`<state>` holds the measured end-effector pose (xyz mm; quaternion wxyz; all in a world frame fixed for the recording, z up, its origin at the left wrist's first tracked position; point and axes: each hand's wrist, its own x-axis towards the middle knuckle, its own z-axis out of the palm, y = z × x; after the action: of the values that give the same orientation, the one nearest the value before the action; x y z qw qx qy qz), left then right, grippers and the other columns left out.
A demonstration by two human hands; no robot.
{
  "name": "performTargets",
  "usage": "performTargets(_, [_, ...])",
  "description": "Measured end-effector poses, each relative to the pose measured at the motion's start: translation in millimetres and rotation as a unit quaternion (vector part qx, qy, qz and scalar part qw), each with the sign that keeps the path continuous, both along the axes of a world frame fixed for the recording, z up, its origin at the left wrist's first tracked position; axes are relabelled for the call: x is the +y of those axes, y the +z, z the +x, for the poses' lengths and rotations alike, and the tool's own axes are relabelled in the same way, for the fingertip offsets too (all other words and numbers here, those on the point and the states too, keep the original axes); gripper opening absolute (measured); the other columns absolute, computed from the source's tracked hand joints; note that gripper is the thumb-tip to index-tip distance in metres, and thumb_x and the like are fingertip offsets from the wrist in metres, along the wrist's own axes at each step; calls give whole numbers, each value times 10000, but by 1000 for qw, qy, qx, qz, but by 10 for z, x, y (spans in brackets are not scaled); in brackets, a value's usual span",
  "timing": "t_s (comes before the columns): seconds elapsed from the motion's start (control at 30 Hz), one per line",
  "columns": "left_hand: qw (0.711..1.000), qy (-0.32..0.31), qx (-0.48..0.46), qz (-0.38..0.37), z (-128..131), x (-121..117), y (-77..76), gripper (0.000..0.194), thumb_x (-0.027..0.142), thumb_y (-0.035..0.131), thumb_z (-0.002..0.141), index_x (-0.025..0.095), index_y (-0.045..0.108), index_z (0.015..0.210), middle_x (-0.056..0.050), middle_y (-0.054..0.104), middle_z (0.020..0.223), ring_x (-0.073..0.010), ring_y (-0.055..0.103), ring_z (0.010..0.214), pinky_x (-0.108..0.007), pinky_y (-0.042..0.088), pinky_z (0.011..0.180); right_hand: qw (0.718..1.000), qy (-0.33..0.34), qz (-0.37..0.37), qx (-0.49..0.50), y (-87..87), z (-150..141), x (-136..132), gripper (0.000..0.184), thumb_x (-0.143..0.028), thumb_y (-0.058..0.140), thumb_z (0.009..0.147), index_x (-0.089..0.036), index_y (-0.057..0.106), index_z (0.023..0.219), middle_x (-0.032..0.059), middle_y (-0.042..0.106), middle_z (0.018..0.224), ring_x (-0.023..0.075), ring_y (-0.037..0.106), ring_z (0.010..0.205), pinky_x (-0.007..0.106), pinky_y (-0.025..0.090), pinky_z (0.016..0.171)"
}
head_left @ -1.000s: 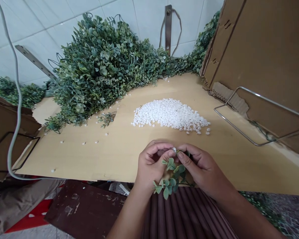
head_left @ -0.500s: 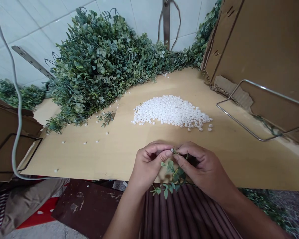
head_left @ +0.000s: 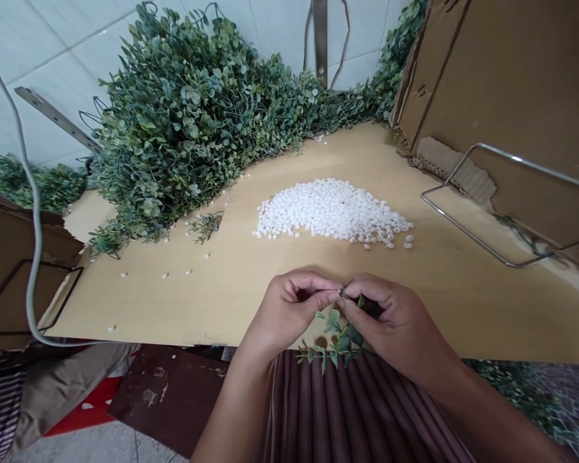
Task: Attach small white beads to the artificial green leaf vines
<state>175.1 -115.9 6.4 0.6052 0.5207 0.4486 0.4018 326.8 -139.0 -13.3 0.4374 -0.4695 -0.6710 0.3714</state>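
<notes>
My left hand (head_left: 294, 305) is closed in a pinch, thumb against forefinger, its tips meeting those of my right hand. A small white piece, seen at these left fingertips a moment ago, is now covered by them. My right hand (head_left: 388, 315) pinches the stem of an artificial leaf sprig (head_left: 338, 341). The sprig's green leaves hang below both hands, over the board's front edge. Just beyond the hands lies a heap of small white plastic beads (head_left: 332, 209).
A big mound of artificial greenery (head_left: 188, 116) leans on the tiled wall. Cardboard boxes stand right (head_left: 511, 96) and left (head_left: 19, 270), with a bent metal wire frame (head_left: 463, 225) at the right one. A white cable (head_left: 33, 212) hangs left. Stray beads dot the board (head_left: 149, 308).
My fingertips have come closer together, and the small white piece between them has gone out of sight. The left hand has shifted slightly right. The view has moved a little.
</notes>
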Motion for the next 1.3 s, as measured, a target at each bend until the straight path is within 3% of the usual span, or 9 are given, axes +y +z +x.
performTargets(0.4, [999,-19,-13,-44,-64,42,-44,128,261,793,615,169,741,687,-32,709,680,-117,621,625,-247,523,655,997,24,-53,51,12,26,4,192,-254,513,827,-158,606,690,39,615,693,158,545,637,248,420,597])
performTargets(0.63, [999,-38,-12,-14,-59,47,-46,123,278,775,646,186,751,724,-48,713,750,-127,632,681,-254,526,679,996,25,-72,54,25,30,25,234,-305,512,824,-165,570,646,18,562,621,153,522,609,240,406,572])
performTargets(0.9, [1000,13,-5,2,-7,3,-66,212,345,777,635,167,747,746,-51,711,715,-124,618,625,-244,524,619,995,18,-66,68,16,33,30,223,-317,518,817,-163,567,664,19,591,638,155,537,617,244,427,582])
performTargets(1.07, [999,-18,-16,21,3,8,-32,152,300,767,656,167,742,725,-41,696,718,-113,609,641,-236,519,649,995,15,-63,71,16,29,27,229,-319,525,817,-158,589,666,14,574,617,151,526,604,242,428,573])
performTargets(1.3, [997,26,41,54,-103,-133,-25,273,305,701,734,184,714,977,-92,696,942,-161,629,776,-275,527,710,992,-25,-72,100,-1,15,30,246,-342,530,822,-173,572,649,-7,531,551,132,501,531,219,408,504])
